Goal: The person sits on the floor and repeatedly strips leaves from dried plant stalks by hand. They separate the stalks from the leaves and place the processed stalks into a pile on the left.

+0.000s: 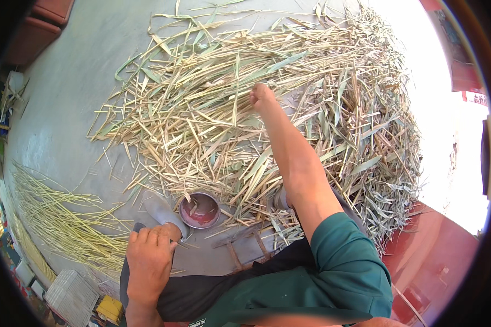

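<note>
A wide heap of dry reed stalks and leaves (202,103), straw-coloured with some green blades, covers the floor ahead of me. My right arm is stretched out over its middle. At its end my right hand (262,97) is closed among the stalks; what its fingers hold, if anything, is too small to make out. My left hand (149,261) is near my left knee, with curled fingers and the thumb toward the right. Whatever may be inside its grip is hidden.
A round bowl with a reddish inside (200,211) stands beside my left shoe (161,210). Thin yellow-green stalks (71,218) lie in a bundle at left. A small wooden frame (240,245) sits between my legs. Lower left are a white wire basket (71,297) and a yellow box (110,309).
</note>
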Tool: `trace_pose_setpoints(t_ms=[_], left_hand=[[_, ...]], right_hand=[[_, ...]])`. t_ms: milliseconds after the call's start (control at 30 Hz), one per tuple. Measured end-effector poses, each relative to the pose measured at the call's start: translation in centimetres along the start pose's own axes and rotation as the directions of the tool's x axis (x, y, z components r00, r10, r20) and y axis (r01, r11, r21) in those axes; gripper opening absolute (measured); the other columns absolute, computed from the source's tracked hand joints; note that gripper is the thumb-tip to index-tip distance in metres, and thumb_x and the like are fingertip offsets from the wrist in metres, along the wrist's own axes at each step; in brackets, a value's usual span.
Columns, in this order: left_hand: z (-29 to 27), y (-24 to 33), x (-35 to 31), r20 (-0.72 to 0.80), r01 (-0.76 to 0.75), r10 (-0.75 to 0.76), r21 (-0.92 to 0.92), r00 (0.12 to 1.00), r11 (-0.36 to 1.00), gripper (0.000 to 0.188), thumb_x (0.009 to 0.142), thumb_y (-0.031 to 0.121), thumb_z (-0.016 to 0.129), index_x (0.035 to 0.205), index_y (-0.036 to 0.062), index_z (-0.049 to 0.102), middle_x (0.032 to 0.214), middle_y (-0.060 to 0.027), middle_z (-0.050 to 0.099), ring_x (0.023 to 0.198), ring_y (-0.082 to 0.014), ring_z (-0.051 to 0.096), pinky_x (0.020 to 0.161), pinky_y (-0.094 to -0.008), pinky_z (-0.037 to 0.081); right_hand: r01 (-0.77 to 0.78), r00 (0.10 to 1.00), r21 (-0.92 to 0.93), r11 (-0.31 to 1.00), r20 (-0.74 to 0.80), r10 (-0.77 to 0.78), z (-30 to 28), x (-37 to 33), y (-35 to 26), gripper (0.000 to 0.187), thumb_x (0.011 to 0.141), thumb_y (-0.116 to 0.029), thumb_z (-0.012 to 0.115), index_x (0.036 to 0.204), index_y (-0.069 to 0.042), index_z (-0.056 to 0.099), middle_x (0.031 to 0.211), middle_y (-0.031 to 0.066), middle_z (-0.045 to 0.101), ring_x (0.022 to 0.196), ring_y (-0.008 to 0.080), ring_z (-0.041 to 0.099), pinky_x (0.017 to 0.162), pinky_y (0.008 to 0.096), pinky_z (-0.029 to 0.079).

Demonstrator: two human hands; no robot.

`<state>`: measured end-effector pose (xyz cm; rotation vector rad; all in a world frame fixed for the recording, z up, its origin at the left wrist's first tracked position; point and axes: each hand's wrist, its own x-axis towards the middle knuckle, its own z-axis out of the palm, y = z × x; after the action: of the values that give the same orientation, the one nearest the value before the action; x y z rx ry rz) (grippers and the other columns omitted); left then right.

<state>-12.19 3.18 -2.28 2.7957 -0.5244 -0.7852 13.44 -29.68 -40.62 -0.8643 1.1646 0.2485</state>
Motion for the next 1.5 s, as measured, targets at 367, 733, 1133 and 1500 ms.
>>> trace_pose_setpoints(t_ms=[367,733,1133,1500], left_hand=[[0.6,0.1,-0.3,-0.373,-0.077,0.142,0.182,0.917,0.980,0.038,0.079,0.018,0.076,0.112,0.0037,0.064,0.092,-0.0096,0.064,0.087,-0.0288,0.059,0.080,-0.0412,0.042],[-8.6,8.7,4.1,-0.828,-0.070,0.421,0.427,0.370,0.901,0.032,0.085,0.020,0.074,0.113,0.0048,0.068,0.103,-0.0060,0.071,0.094,-0.0214,0.064,0.084,-0.0382,0.043],[-7.5,2.4,2.7,-0.691,-0.073,0.246,0.270,0.680,0.960,0.016,0.079,0.021,0.077,0.079,0.0092,0.066,0.070,-0.0065,0.064,0.073,-0.0254,0.061,0.075,-0.0397,0.040],[-6.8,3.4,6.0,-0.795,-0.279,0.203,0.044,0.571,0.959,0.018,0.084,0.021,0.075,0.094,0.0056,0.074,0.082,-0.0087,0.072,0.076,-0.0231,0.065,0.073,-0.0382,0.042]], right_hand=[[0.160,0.476,0.519,0.840,0.705,-0.526,-0.9,-21.3,-18.6,0.013,0.099,-0.014,0.065,0.106,-0.006,0.058,0.088,0.0036,0.064,0.067,0.0051,0.059,0.057,0.0177,0.049],[0.492,0.525,0.026,0.870,0.788,-0.320,-2.3,-38.2,-8.4,0.018,0.094,-0.016,0.072,0.110,-0.008,0.066,0.097,0.0015,0.071,0.083,0.0111,0.068,0.068,0.0226,0.054],[0.504,0.630,-0.016,0.864,0.690,-0.355,-6.5,-38.8,-8.4,0.018,0.097,-0.013,0.067,0.107,0.001,0.063,0.097,0.0092,0.072,0.085,0.0136,0.069,0.069,0.0242,0.057],[0.519,0.648,0.015,0.854,0.645,-0.405,-4.9,-41.3,-8.0,0.023,0.096,-0.024,0.071,0.108,-0.005,0.066,0.096,0.0040,0.072,0.082,0.0111,0.070,0.068,0.0220,0.056]])
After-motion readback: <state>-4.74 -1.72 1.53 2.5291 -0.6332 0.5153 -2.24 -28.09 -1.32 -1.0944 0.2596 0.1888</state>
